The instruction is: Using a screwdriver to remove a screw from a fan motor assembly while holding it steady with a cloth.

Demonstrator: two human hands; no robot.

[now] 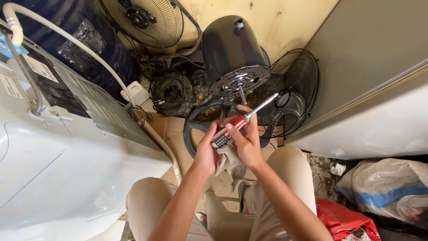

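While raised together, both hands (227, 145) pinch screwdriver (243, 119) (shaft up-right).

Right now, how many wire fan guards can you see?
2. One fan guard leans at the top behind the black motor housing; the other stands right of it, beyond the screwdriver. More may be hidden in the clutter.

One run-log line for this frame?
left hand: grips cloth | right hand: grips red-handled screwdriver | ahead: black fan motor, shaft toward hands
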